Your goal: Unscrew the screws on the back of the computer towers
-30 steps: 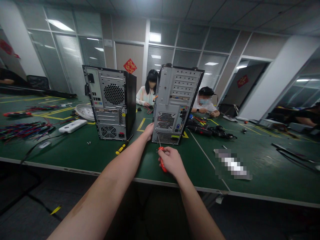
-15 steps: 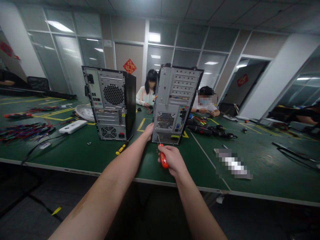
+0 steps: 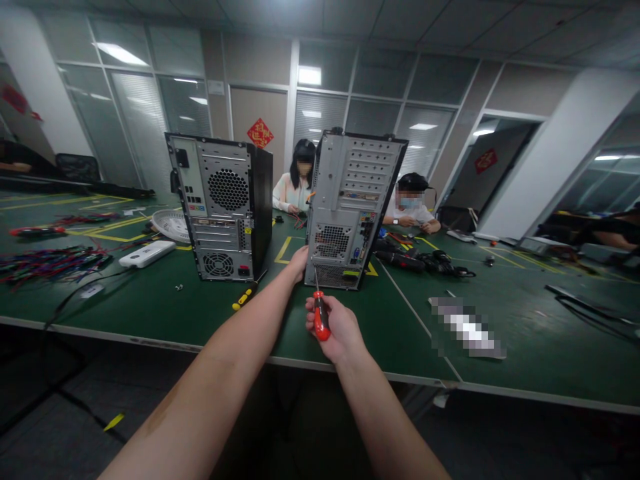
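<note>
A grey computer tower stands upright on the green table with its rear panel facing me. My left hand rests against the tower's lower left side, its fingers mostly hidden. Around the handle of a red-and-black screwdriver, my right hand is closed, palm turned upward. The screwdriver's shaft points up to the lower left edge of the rear panel, where the tip appears to touch; the screw itself is too small to make out.
Left of my arms stands a second computer tower, with a yellow-and-black screwdriver lying before it. A white power strip, a bundle of wires and a white basket are farther left. Black cables lie right. Two people sit opposite.
My right hand has rolled from palm down to palm up, turning the screwdriver, whose handle has swung slightly left. My left hand and both towers hold their places.
</note>
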Available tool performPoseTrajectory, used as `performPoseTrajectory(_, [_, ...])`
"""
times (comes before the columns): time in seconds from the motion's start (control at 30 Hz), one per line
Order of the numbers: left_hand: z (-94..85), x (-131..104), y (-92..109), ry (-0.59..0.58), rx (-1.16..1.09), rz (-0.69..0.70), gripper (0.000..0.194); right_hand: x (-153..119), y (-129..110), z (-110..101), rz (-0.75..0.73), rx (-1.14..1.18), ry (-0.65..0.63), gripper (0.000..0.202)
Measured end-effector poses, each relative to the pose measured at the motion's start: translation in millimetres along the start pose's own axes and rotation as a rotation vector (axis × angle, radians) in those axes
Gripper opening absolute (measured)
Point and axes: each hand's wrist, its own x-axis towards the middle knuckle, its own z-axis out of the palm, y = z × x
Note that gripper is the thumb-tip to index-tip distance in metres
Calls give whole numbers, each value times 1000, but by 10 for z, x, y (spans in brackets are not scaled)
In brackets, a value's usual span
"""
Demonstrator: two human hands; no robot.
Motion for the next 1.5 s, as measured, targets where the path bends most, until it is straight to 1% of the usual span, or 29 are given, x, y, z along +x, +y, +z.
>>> performPoseTrajectory(0.07, [-3,10,-10,-3,-4,2,38,22,33,23,-23,18,26,17])
performPoseTrajectory(0.17, [-3,27,-27,-17,-13,-1,37,39,41,39,-31,5,58,17])
performPoseTrajectory(0.3, [2,24,-22,-15,-14,-24,38,-5,-20,31,49,2,64,18])
performPoseTrajectory(0.4, [6,-1,-2,-6,-10,-23,38,-47,-61,32,94,-7,27,21])
performPoseTrajectory(0.5, [12,-28,18,8,-6,-17,38,-59,-68,56,63,-8,2,22])
performPoseTrajectory(0.6, [23,-49,33,19,-17,-22,37,-47,-61,86,8,-8,23,14])
performPoseTrajectory(0.67, [34,-63,45,23,-19,-27,34,-41,-62,98,-8,6,37,16])
performPoseTrajectory(0.73, [45,-80,58,19,-16,-32,30,-46,-75,103,-6,37,42,17])
performPoseTrajectory(0.83, [55,-102,75,11,-14,-28,26,-73,-107,106,36,75,21,19])
performPoseTrajectory(0.93, [54,-105,78,18,-7,-26,28,-99,-125,112,93,101,-40,28])
performPoseTrajectory(1.0, [50,-93,70,27,0,-28,29,-103,-117,117,87,111,-69,27])
performPoseTrajectory(1.1, [46,-67,46,29,3,-8,31,-88,-92,121,29,93,-34,15])
performPoseTrajectory(1.2, [43,-53,26,12,-6,7,32,-67,-79,112,12,79,16,16])
performPoseTrajectory(1.33, [35,-62,27,14,-15,-10,35,-63,-66,86,107,58,-5,24])
performPoseTrajectory(1.4, [31,-64,31,14,-10,-15,37,-67,-51,82,114,59,-30,28])
performPoseTrajectory(1.43, [30,-63,31,15,-5,-15,37,-69,-44,86,104,65,-33,27])
performPoseTrajectory(1.5, [29,-55,30,18,2,-10,37,-72,-34,100,70,75,-26,18])
